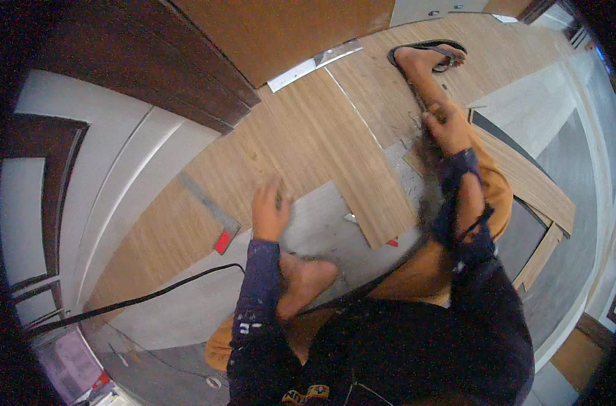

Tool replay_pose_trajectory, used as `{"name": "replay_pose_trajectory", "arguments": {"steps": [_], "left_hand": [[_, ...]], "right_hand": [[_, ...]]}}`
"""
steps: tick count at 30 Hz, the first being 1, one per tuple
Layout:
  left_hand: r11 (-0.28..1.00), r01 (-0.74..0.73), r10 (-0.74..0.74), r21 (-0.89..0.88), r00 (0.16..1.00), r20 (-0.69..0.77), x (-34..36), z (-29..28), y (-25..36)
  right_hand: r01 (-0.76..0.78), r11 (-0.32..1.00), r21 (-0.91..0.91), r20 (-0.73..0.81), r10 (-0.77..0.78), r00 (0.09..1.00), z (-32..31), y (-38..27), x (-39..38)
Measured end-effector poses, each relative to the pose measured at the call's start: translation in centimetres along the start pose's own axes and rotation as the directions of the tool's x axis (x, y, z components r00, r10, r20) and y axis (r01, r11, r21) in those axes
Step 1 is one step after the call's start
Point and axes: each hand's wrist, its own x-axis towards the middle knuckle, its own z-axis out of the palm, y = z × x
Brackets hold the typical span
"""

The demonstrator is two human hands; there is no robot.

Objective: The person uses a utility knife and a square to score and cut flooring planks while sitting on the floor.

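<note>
Down by the wood planks [369, 176]
Left hand [271, 213] looks empty, loosely spread; right hand [451, 133] by the shin [425, 86], too blurry to tell.

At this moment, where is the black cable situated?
In the head view, the black cable lies at the lower left, running from the picture's left rim to the person's left sleeve, just below a small red piece.
</note>
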Motion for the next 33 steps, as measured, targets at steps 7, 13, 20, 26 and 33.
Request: {"name": "replay_pose_trajectory", "arguments": {"steps": [7, 13, 20, 26, 33], "left_hand": [[0.928, 0.327, -0.227, -0.176, 0.875, 0.427, -10.7, -6.8, -1.5], [0.269, 0.793, -0.465, -0.546, 0.604, 0.648, -16.3, -4.1, -4.2], [0.413, 0.790, -0.502, -0.453, 0.613, 0.610, -14.4, -2.7, -3.6], [0.472, 0.775, -0.520, -0.420, 0.629, 0.578, -14.9, -2.2, -5.5], [0.497, 0.757, -0.549, -0.424, 0.653, 0.522, -15.7, -2.4, -5.9]], "right_hand": [[0.048, 0.990, -0.132, 0.125, -0.031, 0.992, -3.9, 7.9, 7.4], [-0.131, 0.990, -0.051, 0.069, 0.135, 0.988, 0.2, 16.6, 10.1], [-0.063, 0.982, -0.175, 0.109, 0.083, 0.991, 0.3, 18.4, 10.4], [-0.052, 0.980, -0.191, 0.026, 0.058, 0.998, 1.1, 17.1, 11.0], [-0.056, 0.985, -0.161, 0.039, 0.063, 0.997, 1.6, 14.5, 10.2]]}}
